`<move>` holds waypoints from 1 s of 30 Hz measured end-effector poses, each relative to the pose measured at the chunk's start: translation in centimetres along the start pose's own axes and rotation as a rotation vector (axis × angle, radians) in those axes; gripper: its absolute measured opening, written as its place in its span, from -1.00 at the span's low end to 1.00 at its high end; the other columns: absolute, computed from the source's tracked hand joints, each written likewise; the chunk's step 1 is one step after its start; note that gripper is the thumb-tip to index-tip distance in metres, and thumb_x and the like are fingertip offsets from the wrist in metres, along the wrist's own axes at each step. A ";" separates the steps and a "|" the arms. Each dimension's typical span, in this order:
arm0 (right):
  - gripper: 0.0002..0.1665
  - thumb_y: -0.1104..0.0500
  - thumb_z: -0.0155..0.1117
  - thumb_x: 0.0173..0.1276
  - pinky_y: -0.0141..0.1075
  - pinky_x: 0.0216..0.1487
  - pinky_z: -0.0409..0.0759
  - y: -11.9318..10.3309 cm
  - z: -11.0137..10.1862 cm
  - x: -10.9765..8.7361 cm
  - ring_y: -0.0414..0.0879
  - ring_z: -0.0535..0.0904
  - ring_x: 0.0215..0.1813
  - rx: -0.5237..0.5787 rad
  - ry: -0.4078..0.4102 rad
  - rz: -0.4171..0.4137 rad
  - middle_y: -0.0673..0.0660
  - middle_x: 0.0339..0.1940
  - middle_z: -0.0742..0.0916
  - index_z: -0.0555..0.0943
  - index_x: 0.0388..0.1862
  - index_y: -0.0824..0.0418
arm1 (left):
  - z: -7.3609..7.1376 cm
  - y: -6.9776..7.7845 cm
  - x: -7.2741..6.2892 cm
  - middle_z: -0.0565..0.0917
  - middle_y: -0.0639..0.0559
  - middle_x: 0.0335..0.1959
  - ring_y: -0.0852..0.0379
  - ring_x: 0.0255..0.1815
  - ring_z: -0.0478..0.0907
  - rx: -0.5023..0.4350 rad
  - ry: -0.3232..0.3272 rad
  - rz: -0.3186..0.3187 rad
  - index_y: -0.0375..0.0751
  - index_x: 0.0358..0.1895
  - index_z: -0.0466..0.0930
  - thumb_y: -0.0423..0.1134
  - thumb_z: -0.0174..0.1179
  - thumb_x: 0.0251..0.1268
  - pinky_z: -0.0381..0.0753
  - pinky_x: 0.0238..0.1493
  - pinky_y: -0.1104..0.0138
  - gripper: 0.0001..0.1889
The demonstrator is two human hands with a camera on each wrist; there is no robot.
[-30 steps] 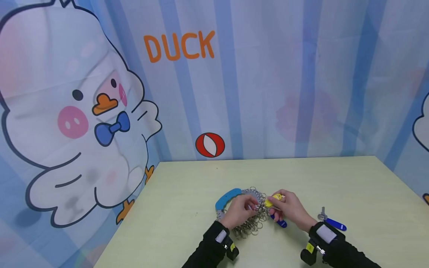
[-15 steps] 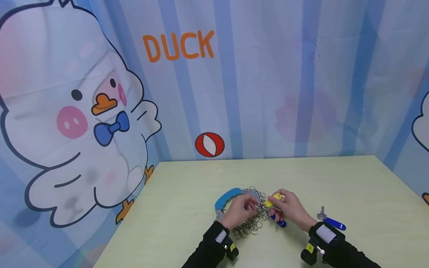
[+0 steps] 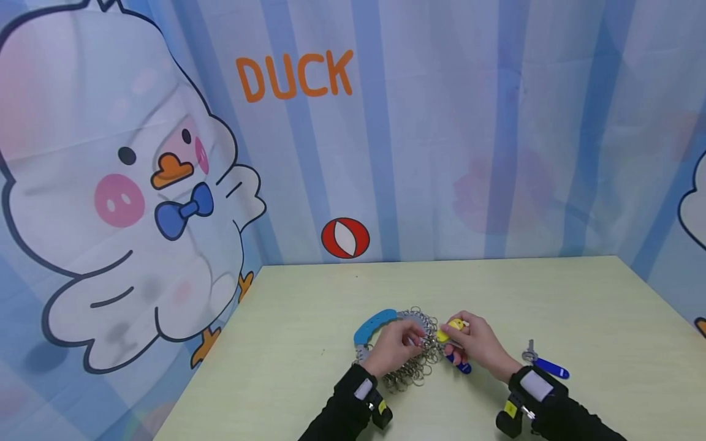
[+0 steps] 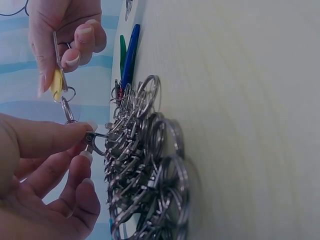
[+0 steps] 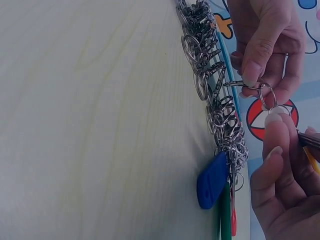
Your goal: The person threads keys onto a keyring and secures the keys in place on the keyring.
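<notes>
In the head view, a large ring-shaped holder with a blue grip [image 3: 376, 326] lies on the table, hung with many metal rings and clips [image 3: 407, 375]. My left hand [image 3: 394, 348] pinches one small metal clip [image 4: 95, 142] of it between thumb and forefinger. My right hand [image 3: 478, 344] pinches a key with a yellow tag [image 3: 450, 331]. The tag's split ring [image 4: 66, 107] meets the clip's ring between the two hands; whether they are linked I cannot tell. Under the right hand, a blue tag [image 3: 462, 366] hangs at the holder's edge.
Right of the hands, a loose key [image 3: 530, 352] with a blue tag [image 3: 553, 369] lies on the pale table [image 3: 309, 398]. Green [image 5: 226, 215] and red [image 5: 233, 220] tags show beside the blue one in the right wrist view. A printed duck curtain [image 3: 430, 122] stands behind.
</notes>
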State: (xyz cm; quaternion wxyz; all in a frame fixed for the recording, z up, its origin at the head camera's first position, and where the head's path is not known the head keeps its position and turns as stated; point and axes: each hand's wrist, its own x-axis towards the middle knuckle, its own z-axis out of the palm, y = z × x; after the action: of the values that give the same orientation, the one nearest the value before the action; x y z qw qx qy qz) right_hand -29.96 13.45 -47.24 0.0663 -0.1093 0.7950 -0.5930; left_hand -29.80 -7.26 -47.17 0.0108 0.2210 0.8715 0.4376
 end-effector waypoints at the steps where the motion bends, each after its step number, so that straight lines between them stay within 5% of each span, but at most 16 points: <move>1: -0.68 0.09 0.09 0.48 -0.33 -0.62 0.52 0.0 0.0 0.0 -0.14 0.57 -0.66 0.000 0.001 0.001 0.14 -0.59 0.72 0.38 -0.06 0.36 | 0.0 0.0 0.0 0.65 -0.03 -0.35 0.34 -0.44 0.44 0.001 0.000 -0.002 -0.27 -0.11 0.62 -0.47 0.25 0.19 0.43 -0.40 0.51 -0.80; 30: -0.66 0.06 0.09 0.48 -0.33 -0.62 0.51 0.1 0.1 0.0 -0.13 0.57 -0.66 -0.013 0.018 0.015 0.12 -0.59 0.72 0.39 -0.05 0.34 | 0.1 0.0 -0.1 0.65 -0.02 -0.35 0.34 -0.44 0.43 0.000 -0.001 -0.002 -0.26 -0.11 0.61 -0.47 0.25 0.19 0.43 -0.40 0.50 -0.79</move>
State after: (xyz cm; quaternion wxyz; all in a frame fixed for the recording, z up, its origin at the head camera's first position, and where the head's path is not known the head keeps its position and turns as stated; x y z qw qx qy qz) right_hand -29.97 13.38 -47.38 0.0627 -0.0986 0.8003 -0.5881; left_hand -29.68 -7.25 -47.19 0.0116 0.2202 0.8717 0.4376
